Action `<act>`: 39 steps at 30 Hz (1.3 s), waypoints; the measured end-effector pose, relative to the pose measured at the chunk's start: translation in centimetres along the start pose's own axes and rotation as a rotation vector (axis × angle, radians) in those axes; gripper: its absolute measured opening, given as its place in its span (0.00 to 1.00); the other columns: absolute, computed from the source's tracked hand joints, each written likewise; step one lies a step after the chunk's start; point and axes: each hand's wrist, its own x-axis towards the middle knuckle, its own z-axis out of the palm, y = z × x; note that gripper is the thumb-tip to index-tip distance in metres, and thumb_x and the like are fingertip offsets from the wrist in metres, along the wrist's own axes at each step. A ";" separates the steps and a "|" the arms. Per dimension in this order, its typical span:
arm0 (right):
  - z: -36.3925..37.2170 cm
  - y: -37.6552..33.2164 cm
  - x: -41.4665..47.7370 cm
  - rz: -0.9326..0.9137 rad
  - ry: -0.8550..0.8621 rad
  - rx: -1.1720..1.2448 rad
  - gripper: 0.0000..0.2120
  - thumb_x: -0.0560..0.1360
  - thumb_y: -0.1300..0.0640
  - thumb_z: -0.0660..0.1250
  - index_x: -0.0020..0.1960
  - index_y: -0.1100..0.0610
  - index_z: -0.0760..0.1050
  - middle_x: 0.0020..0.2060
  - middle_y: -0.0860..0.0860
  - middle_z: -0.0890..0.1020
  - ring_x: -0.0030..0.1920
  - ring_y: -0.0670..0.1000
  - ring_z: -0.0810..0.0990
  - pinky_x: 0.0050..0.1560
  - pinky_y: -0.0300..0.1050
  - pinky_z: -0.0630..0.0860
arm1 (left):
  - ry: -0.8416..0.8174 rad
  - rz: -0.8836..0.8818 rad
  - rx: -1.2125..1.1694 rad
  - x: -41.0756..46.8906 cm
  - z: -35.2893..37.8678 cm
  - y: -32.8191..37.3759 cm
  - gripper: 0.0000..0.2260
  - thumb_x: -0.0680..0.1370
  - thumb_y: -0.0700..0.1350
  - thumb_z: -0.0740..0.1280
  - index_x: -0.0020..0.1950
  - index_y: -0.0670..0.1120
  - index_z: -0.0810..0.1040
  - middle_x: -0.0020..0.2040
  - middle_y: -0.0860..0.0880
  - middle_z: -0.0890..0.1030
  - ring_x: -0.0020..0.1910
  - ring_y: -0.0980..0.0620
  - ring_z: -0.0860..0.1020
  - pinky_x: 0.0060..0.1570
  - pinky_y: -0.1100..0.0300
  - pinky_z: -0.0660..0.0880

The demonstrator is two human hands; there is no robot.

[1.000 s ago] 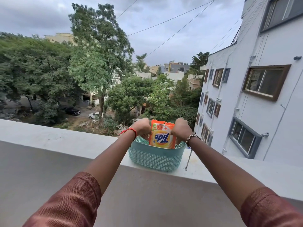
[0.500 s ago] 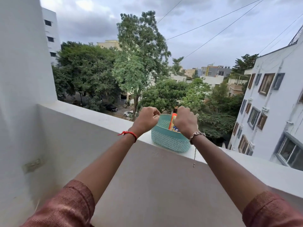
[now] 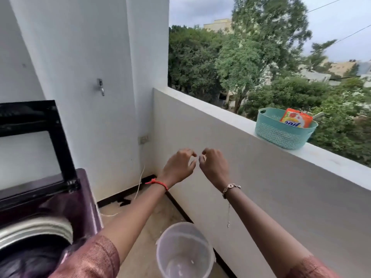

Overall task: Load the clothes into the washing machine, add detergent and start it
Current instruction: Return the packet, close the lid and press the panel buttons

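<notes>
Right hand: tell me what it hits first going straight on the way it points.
Probably the inner face of the wall behind the right hand; nothing shows between them. The left hand is beside it, not ahead. Depth is unclear.
</notes>
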 end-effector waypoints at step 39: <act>20.5 -35.2 -22.7 -0.558 -0.435 0.055 0.15 0.79 0.52 0.57 0.53 0.62 0.76 0.51 0.56 0.80 0.51 0.57 0.79 0.45 0.48 0.73 | 0.136 -0.588 0.263 -42.9 -26.1 -25.1 0.15 0.78 0.43 0.61 0.65 0.42 0.73 0.63 0.47 0.75 0.64 0.50 0.72 0.65 0.59 0.67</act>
